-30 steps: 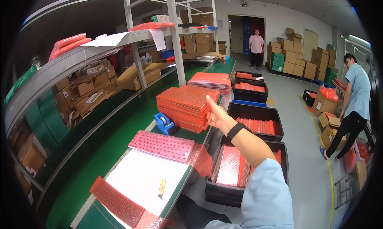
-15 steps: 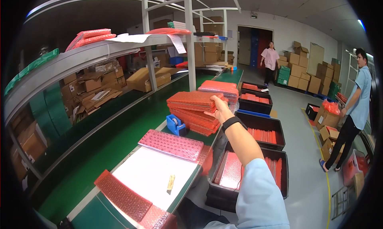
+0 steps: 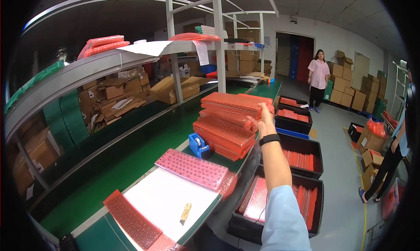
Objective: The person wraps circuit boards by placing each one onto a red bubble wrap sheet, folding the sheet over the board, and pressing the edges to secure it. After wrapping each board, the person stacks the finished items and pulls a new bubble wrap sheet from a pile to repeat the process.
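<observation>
My right hand [image 3: 265, 122], a dark band on its wrist, grips the right end of a bundle of flat red bubble-wrap bags [image 3: 236, 101]. The fingers lie over the bundle's edge; the thumb is mostly hidden. Beneath it a larger pile of red bubble-wrap bags [image 3: 225, 135] stands slightly fanned on the green bench, and I cannot tell whether the bundle still touches it. Beside the pile sits a blue tape dispenser [image 3: 199, 146]. Closer in are a pink patterned bubble-wrap piece [image 3: 192, 167], a white sheet [image 3: 162, 198] and a yellowish cutter-like piece [image 3: 186, 213]. My left hand is out of view.
Black crates [image 3: 313, 161] holding red bags line the floor right of the bench. A green conveyor belt [image 3: 127, 172] runs along the left, below a grey shelf frame [image 3: 135, 56]. One person [image 3: 318, 78] stands near the doorway, another [image 3: 396, 150] at the right edge by cartons.
My right hand has raised the upper bundle and moved it away and to the right over the pile. The view has shifted; the far person appears nearer.
</observation>
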`<act>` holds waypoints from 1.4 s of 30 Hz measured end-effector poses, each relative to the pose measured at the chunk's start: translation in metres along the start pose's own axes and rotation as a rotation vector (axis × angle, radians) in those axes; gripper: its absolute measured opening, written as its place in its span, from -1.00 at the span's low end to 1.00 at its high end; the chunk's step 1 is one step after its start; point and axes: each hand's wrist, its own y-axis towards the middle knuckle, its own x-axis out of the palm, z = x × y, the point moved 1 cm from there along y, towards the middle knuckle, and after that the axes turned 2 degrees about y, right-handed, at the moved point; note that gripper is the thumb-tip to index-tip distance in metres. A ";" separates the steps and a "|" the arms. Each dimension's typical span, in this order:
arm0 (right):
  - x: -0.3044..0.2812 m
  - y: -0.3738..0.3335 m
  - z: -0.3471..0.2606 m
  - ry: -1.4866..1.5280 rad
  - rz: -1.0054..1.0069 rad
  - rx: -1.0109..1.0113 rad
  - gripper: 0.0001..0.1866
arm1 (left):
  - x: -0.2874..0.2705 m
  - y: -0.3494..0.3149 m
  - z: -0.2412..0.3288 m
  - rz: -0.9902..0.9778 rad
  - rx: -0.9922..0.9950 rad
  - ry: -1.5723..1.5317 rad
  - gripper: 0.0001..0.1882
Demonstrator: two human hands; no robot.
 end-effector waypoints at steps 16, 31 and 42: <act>-0.038 0.118 0.019 -0.156 0.059 -0.191 -0.53 | 0.014 0.008 0.020 0.038 -0.038 0.213 -0.76; -0.067 0.189 0.057 -0.316 -0.038 0.155 -0.49 | 0.022 0.010 0.032 -0.026 -0.074 0.313 -0.75; -0.105 0.105 0.037 -1.018 0.014 -0.663 -0.63 | 0.017 0.008 0.025 -0.026 0.008 0.259 -0.73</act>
